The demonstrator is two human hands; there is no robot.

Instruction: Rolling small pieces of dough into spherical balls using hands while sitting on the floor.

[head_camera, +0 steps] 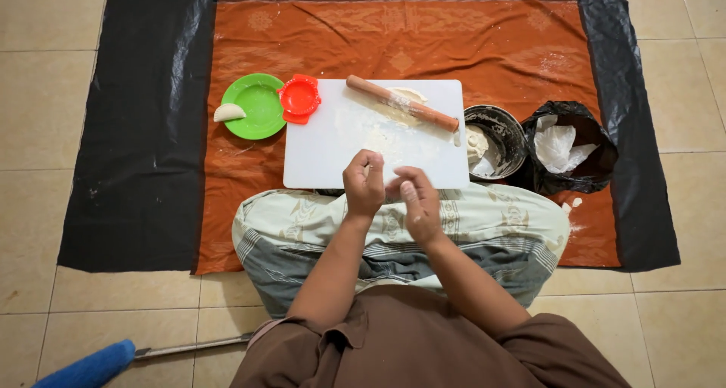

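Observation:
My left hand (364, 185) and my right hand (417, 201) meet over the near edge of a white cutting board (325, 153), fingers curled together around a small piece of dough that is mostly hidden between them. A wooden rolling pin (402, 103) lies slanted across the board's far right, on a floury patch with flattened dough (408, 95) under it. A green plate (261, 108) left of the board holds one folded dumpling (228, 113). A red dumpling press (299, 98) sits between plate and board.
A dark metal bowl with dough (499, 142) stands right of the board, then a black plastic bag with white flour (567, 146). All rest on an orange cloth (423, 40) over black plastic sheeting (144, 131) on a tiled floor. A blue-handled tool (91, 365) lies at bottom left.

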